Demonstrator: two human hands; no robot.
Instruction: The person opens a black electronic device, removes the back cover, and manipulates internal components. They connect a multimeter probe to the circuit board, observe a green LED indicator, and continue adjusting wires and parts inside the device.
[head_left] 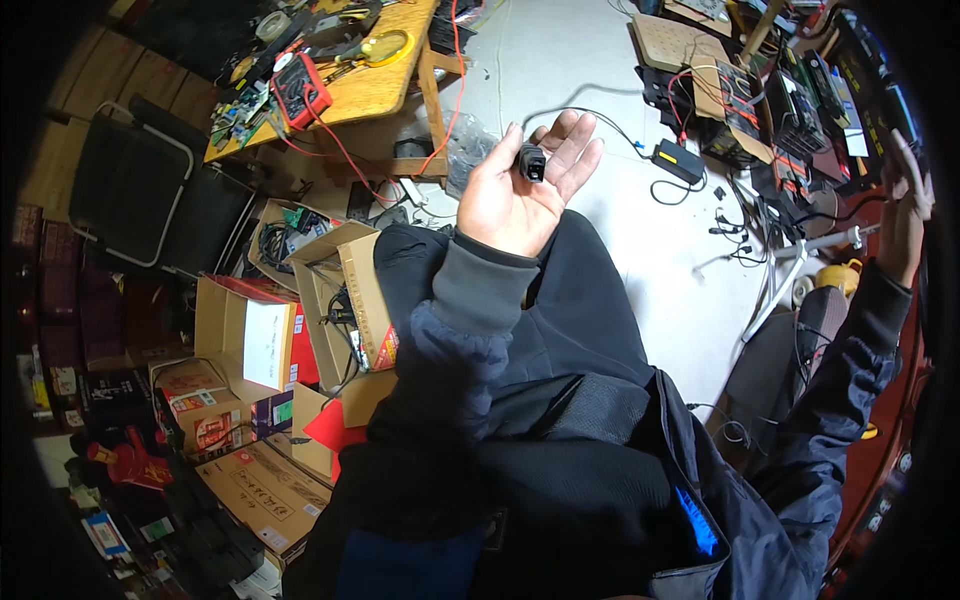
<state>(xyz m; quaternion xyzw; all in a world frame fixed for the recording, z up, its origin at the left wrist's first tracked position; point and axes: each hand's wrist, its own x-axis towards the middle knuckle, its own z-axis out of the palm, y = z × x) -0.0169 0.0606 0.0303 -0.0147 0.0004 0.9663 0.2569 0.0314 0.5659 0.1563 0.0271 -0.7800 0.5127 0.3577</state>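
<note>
My left hand (520,195) is raised palm up over my lap. Between its thumb and palm lies a black cable plug (533,163) with its socket end facing me, while the other fingers are loosely spread. A dark cable (570,107) runs on the far side of that hand. Farther right on the pale floor is a black power adapter (680,160) with a yellow label. At the far right edge, my right hand (908,205) reaches out with fingers extended beside dark equipment. Whether it touches anything there I cannot tell.
A wooden table (400,75) at the upper left bears a red multimeter (301,88) and circuit boards. Open cardboard boxes (345,290) crowd my left, near a black chair (130,190). Electronics and wires (735,105) fill the upper right; a metal stand (790,275) is below.
</note>
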